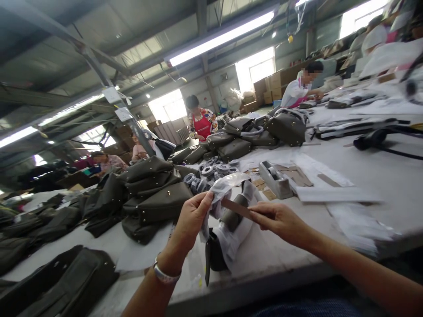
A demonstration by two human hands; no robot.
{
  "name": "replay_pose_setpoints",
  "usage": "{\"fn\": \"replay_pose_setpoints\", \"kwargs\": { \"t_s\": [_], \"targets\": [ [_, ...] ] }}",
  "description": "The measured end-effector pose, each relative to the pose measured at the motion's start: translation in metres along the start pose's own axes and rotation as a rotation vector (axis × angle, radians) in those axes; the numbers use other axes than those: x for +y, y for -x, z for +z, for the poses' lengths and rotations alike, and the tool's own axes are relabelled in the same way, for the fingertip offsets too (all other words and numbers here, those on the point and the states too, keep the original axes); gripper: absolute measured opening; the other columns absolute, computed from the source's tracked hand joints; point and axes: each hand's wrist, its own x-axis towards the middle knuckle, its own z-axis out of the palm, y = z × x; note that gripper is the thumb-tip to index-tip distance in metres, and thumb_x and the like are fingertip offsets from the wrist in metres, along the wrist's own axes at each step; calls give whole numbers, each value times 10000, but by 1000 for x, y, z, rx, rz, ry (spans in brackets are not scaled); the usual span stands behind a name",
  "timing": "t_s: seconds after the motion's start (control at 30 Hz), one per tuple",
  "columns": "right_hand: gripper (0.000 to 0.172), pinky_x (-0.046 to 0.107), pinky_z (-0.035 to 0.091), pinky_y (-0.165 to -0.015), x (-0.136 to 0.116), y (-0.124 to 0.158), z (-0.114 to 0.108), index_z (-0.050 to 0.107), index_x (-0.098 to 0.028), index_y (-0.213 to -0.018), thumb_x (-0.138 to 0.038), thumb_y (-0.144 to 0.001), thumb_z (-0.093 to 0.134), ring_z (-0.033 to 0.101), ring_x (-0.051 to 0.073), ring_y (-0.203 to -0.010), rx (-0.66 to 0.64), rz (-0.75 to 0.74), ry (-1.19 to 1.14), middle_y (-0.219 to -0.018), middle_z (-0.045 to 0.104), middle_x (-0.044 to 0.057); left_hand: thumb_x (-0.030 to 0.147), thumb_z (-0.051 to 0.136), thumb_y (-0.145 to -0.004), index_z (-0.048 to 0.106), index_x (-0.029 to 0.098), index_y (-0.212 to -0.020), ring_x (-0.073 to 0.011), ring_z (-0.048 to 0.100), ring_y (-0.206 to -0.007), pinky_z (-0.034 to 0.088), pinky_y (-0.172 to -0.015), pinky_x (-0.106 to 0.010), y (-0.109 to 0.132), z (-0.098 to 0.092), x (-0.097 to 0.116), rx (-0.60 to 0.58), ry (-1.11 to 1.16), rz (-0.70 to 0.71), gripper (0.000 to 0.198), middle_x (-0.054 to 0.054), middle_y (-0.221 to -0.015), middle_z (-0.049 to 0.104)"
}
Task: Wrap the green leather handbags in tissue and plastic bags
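Observation:
My left hand is closed on a clear plastic wrap that covers a dark olive bag handle. My right hand pinches a strip of brown tape stretched across the wrapped handle. Below them a dark bag stands on the white table, partly hidden by the white wrap. A bracelet circles my left wrist.
A grey tape dispenser and paper sheets lie to the right. Piles of olive bags fill the left and far middle. Rolls of tape lie behind. Several other people work at the tables beyond.

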Motion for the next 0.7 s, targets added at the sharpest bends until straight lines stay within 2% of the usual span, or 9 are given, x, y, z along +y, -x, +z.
{"fn": "replay_pose_setpoints", "kwargs": {
  "t_s": [0.13,0.27,0.4,0.47,0.57,0.7],
  "targets": [
    [376,265,416,-572,-12,-17,18,776,-213,-999,-533,-907,601,542,140,-632,37,2,-118,-738,602,15,522,608,-893,732,184,-1103,-161,620,-843,479,-750,-228,1,5,-1,-36,-75,52,417,-21,-907,717],
    [374,260,406,-588,-27,-29,30,772,-192,-919,-547,-836,685,518,140,-637,15,129,-464,-671,577,-4,510,584,-911,712,176,-1179,-196,635,-907,492,-802,-266,2,9,-1,-52,-173,128,446,-37,-967,730],
    [353,277,457,-751,-35,-30,29,761,-186,-1036,-462,-819,732,608,195,-871,-115,247,-821,-894,692,44,489,541,-941,703,201,-1206,-214,644,-973,492,-849,-275,6,9,5,-54,-324,211,423,-26,-1010,735],
    [386,285,461,-764,-37,-28,28,760,-176,-1050,-498,-843,704,620,201,-881,-122,276,-872,-948,709,63,472,523,-957,695,218,-1221,-203,646,-957,490,-844,-268,9,9,8,-52,-398,247,405,-23,-1015,733],
    [430,290,470,-765,-43,-29,31,765,-167,-1038,-537,-821,724,629,198,-857,-48,295,-881,-944,722,74,448,504,-972,696,232,-1215,-185,644,-902,493,-814,-265,12,9,11,-24,-488,306,377,-32,-996,722],
    [373,268,474,-785,-49,-32,39,779,-173,-978,-469,-753,812,633,180,-867,60,293,-894,-918,734,60,421,516,-972,723,239,-1154,-207,630,-1052,478,-940,-295,12,12,7,11,-486,363,330,-61,-1110,696]
  ]
}}
